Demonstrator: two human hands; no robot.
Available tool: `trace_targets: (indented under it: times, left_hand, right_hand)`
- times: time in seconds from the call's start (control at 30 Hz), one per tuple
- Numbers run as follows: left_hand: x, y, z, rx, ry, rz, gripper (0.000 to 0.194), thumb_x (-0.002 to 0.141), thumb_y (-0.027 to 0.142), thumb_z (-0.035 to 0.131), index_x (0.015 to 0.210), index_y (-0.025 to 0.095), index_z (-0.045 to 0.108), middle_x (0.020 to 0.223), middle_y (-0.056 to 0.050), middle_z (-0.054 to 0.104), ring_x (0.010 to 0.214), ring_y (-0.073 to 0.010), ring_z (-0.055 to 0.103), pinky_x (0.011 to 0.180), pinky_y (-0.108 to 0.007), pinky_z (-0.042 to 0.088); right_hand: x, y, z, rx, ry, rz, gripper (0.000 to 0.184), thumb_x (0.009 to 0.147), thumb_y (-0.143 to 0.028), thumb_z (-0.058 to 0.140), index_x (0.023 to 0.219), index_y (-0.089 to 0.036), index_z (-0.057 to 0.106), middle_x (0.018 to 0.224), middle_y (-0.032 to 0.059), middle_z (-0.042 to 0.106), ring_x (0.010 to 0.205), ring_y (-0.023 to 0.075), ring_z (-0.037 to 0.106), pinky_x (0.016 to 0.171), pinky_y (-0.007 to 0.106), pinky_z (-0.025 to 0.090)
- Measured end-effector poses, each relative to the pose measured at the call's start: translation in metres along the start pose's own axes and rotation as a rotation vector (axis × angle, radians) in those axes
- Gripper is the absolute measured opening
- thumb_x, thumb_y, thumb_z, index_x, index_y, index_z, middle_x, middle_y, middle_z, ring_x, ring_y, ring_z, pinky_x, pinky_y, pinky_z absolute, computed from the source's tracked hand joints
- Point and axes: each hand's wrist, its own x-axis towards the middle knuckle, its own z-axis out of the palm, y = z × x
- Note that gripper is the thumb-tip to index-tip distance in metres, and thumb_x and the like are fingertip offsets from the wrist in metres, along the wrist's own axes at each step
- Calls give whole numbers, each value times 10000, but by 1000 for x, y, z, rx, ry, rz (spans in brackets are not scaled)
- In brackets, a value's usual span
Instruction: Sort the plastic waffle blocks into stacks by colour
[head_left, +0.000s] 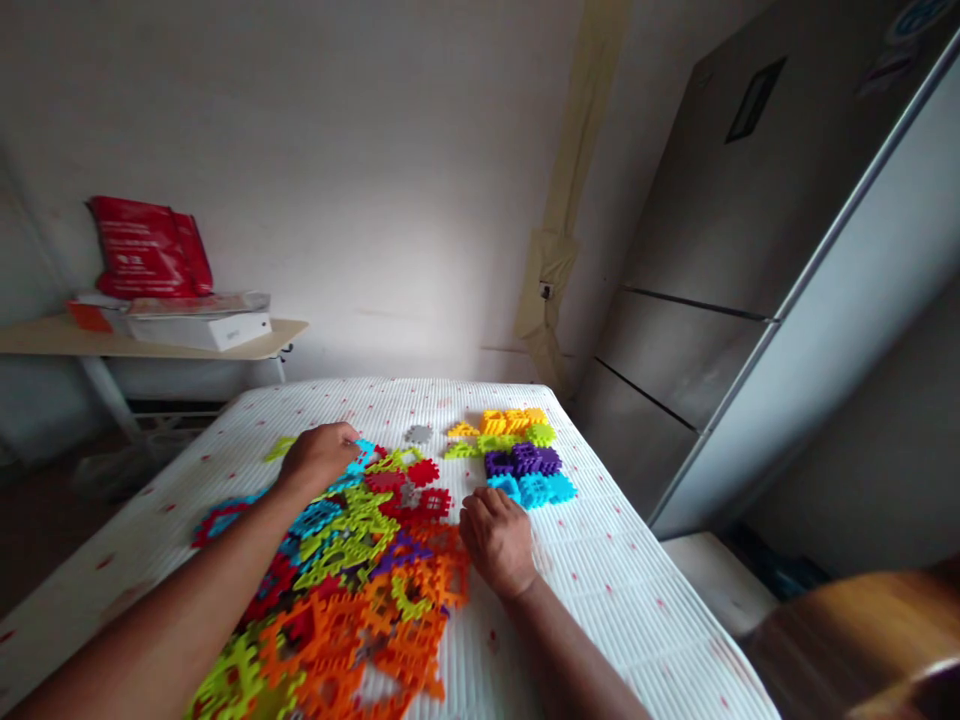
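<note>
A heap of flat plastic interlocking pieces in orange, lime, red, cyan and purple covers the white ribbed table. My left hand reaches over the heap's far side, its fingers pinched on a cyan piece. My right hand rests knuckles-up on the cloth at the heap's right edge, fingers curled under, and I cannot make out what is in it. Beyond it lie sorted groups: yellow pieces, lime pieces, purple pieces and cyan pieces. A lone grey piece lies nearby.
A tall grey fridge stands right of the table. At the left, a low shelf carries a white box and a red bag. A wooden surface shows at the lower right.
</note>
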Motion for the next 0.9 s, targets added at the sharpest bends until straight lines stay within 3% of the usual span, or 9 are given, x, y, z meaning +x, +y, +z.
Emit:
trace_targets:
  times: [0.13, 0.33, 0.5, 0.73, 0.83, 0.9]
  left_hand:
    - [-45, 8, -1, -348, -31, 12, 198, 653, 369, 532, 766, 212, 577, 588, 29, 616, 619, -180, 615, 557, -261, 439]
    - [-112, 16, 24, -714, -109, -31, 247, 611, 427, 603, 693, 202, 543, 521, 43, 580, 461, -114, 508, 458, -228, 364]
    - [-125, 26, 36, -831, -147, -63, 235, 606, 401, 651, 660, 194, 555, 518, 38, 589, 450, -103, 486, 450, -221, 350]
    - [-132, 28, 45, -883, -211, -62, 236, 628, 385, 681, 668, 180, 573, 536, 29, 604, 461, -102, 494, 446, -212, 353]
    - [-134, 28, 38, -839, -176, -57, 307, 623, 441, 691, 773, 189, 605, 624, 12, 661, 541, -133, 570, 483, -217, 409]
    - [-133, 24, 25, -782, -89, -53, 368, 589, 475, 698, 818, 196, 621, 721, -6, 705, 674, -177, 639, 571, -237, 473]
  right_hand:
    - [-1, -3, -3, 214, 54, 103, 145, 886, -219, 481, 950, -193, 609, 885, 54, 625, 851, 179, 564, 752, 281, 448]
    - [-2, -25, -11, 511, 64, 122, 310, 845, -347, 576, 1119, -203, 569, 1063, 81, 595, 1002, 204, 552, 868, 322, 472]
    - [-4, -41, -13, 519, 14, 65, 429, 825, -369, 603, 1206, -186, 531, 1146, 105, 571, 1057, 219, 532, 912, 340, 465]
    - [-6, -47, -8, 442, 10, 49, 364, 840, -279, 571, 1192, -193, 536, 1119, 98, 596, 1014, 217, 543, 871, 354, 486]
    - [-2, -34, -17, 389, 38, 42, 341, 831, -284, 590, 1159, -195, 563, 1100, 94, 607, 996, 217, 549, 856, 353, 487]
    - [1, -11, -25, 342, 106, 110, 299, 831, -304, 595, 1107, -188, 593, 1082, 98, 614, 990, 216, 557, 850, 349, 484]
